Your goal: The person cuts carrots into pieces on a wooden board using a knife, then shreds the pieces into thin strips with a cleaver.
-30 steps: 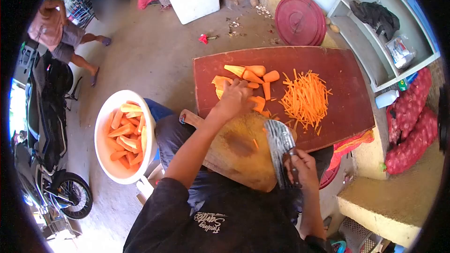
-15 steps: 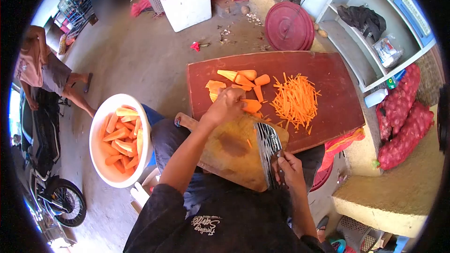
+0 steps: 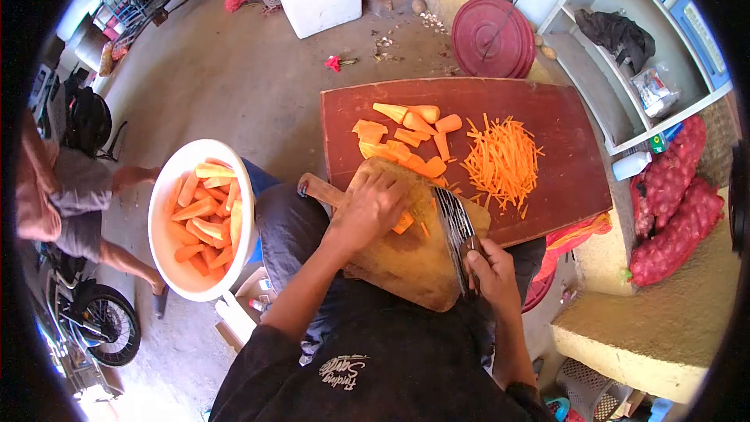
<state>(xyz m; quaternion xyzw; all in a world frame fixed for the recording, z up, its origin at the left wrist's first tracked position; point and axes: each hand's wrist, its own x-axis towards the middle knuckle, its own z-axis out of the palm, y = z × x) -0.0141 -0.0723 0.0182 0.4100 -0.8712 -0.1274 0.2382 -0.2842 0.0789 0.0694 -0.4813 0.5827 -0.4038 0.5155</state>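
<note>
A worn wooden cutting board (image 3: 414, 270) lies tilted across my lap, its handle pointing left. My left hand (image 3: 369, 211) is on the board, fingers curled down over a carrot piece (image 3: 403, 223) that shows partly beside the fingertips. In my right hand (image 3: 492, 270) is the dark handle of a wide-bladed knife (image 3: 454, 223), its blade over the board's right side. Beyond the board, on a red tabletop (image 3: 562, 156), sit cut carrot chunks (image 3: 410, 137) and slices. To their right is a heap of carrot strips (image 3: 502, 160).
Left of my knee stands a white tub (image 3: 248, 246) of peeled carrots. A person (image 3: 78, 195) walks by a motorcycle (image 3: 109, 324) at far left. Red net sacks (image 3: 676, 223) lean by a shelf (image 3: 582, 70) on the right. A red round lid (image 3: 492, 37) stands behind the table.
My left hand has come back from the carrots on the red tabletop to the board with a carrot piece. The knife stays in my right hand. The person at left has moved nearer.
</note>
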